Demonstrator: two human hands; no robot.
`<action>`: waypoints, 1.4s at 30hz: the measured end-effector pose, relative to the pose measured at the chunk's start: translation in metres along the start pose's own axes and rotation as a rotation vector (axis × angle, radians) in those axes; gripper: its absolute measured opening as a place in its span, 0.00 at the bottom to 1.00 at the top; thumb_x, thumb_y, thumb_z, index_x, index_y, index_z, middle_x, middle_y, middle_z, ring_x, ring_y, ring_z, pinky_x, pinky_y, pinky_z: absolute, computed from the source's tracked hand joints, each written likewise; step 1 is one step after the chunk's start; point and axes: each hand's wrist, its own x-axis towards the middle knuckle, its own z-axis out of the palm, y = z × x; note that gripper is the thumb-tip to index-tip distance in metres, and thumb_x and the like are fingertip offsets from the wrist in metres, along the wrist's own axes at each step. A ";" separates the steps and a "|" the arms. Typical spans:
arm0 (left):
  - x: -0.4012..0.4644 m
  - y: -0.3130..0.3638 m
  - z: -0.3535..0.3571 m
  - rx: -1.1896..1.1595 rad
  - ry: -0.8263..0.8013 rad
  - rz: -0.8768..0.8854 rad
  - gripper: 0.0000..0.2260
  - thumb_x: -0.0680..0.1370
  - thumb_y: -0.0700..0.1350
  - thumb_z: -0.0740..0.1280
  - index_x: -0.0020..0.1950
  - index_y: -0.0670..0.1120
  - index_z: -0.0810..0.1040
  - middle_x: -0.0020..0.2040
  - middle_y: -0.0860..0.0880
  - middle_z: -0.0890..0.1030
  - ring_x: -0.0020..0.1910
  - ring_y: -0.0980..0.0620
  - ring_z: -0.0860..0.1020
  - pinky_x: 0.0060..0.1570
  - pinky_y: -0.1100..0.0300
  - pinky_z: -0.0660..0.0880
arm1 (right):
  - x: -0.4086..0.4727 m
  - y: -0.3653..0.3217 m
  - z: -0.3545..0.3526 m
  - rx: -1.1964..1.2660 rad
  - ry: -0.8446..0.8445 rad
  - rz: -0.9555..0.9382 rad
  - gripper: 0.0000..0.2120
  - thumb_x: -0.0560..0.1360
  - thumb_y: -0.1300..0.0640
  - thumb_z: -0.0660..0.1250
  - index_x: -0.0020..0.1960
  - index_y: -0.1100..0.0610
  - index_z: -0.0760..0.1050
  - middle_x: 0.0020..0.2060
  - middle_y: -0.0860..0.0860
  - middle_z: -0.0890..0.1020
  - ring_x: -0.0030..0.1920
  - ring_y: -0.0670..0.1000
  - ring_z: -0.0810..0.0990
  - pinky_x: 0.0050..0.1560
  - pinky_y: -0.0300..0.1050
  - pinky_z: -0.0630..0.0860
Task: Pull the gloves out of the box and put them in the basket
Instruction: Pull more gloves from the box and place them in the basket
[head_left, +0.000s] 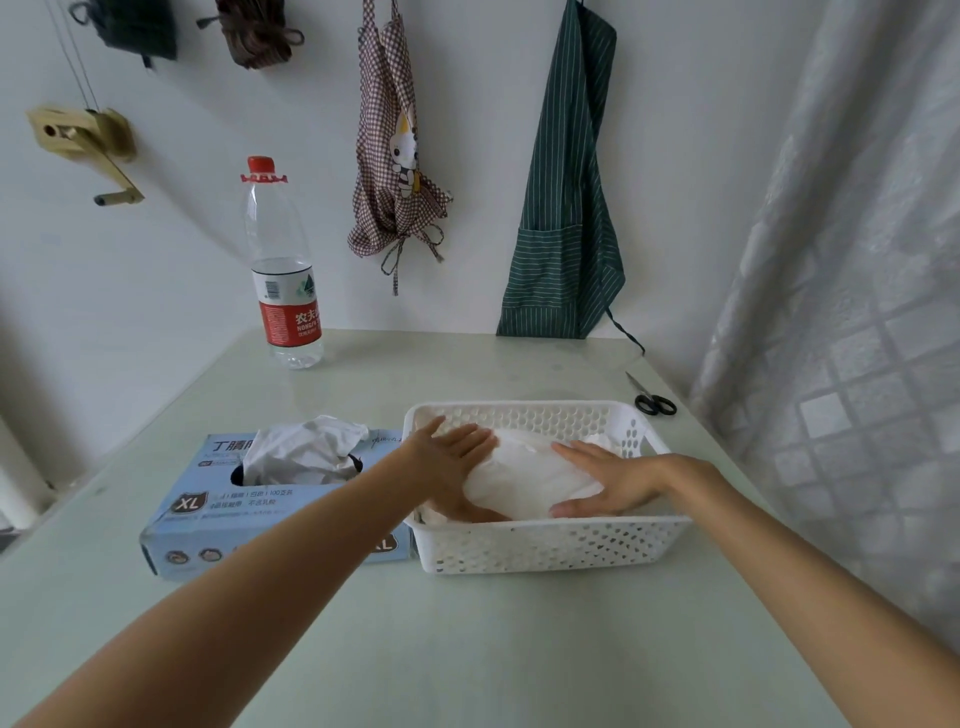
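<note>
Both hands down in the white basket (550, 545), pressing a heap of white gloves (530, 478) flat. Left hand (452, 462) on the heap's left side, fingers straight and spread, palm down, gripping nothing. Right hand (608, 483) on the right side, fingers likewise extended and laid flat over the gloves, thumb along the near edge, nothing pinched. Best done, probably, by pressing evenly from both sides so the thin pile settles below the rim rather than springing back over it, then lifting the palms straight up so no glove clings and trails out. Just left of the basket and touching it, the blue glove box (218, 509), marked XL, with more white gloves (306, 449) bunched out of its top slot, so likely more still to pull. Left forearm crossing above the box's right end; some risk of brushing it on the way back. Farther off, black scissors (654, 402) near the basket's far right corner, clear of the work. Farther still, a water bottle (283, 280) standing by the wall, and two aprons hanging there, one checked (392, 156), one green striped (566, 208).
</note>
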 end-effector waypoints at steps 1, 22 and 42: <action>-0.004 -0.003 -0.004 -0.054 0.033 0.012 0.47 0.71 0.74 0.51 0.78 0.46 0.40 0.78 0.50 0.43 0.77 0.52 0.43 0.74 0.48 0.39 | -0.003 0.002 -0.003 0.048 0.036 -0.014 0.47 0.70 0.30 0.61 0.77 0.42 0.37 0.76 0.43 0.36 0.77 0.49 0.39 0.76 0.55 0.44; -0.101 -0.136 0.067 -0.654 0.295 -0.738 0.36 0.73 0.72 0.49 0.66 0.48 0.73 0.60 0.46 0.79 0.57 0.47 0.77 0.53 0.54 0.70 | 0.075 -0.224 -0.015 0.013 0.601 -0.154 0.32 0.79 0.36 0.47 0.56 0.61 0.78 0.58 0.56 0.78 0.63 0.57 0.70 0.62 0.52 0.63; -0.130 -0.135 0.036 -1.407 0.864 -0.161 0.10 0.78 0.45 0.64 0.50 0.40 0.79 0.45 0.47 0.84 0.44 0.54 0.82 0.46 0.62 0.77 | 0.008 -0.219 -0.063 0.823 0.523 -0.569 0.11 0.75 0.63 0.68 0.56 0.57 0.74 0.43 0.52 0.84 0.38 0.43 0.80 0.40 0.32 0.74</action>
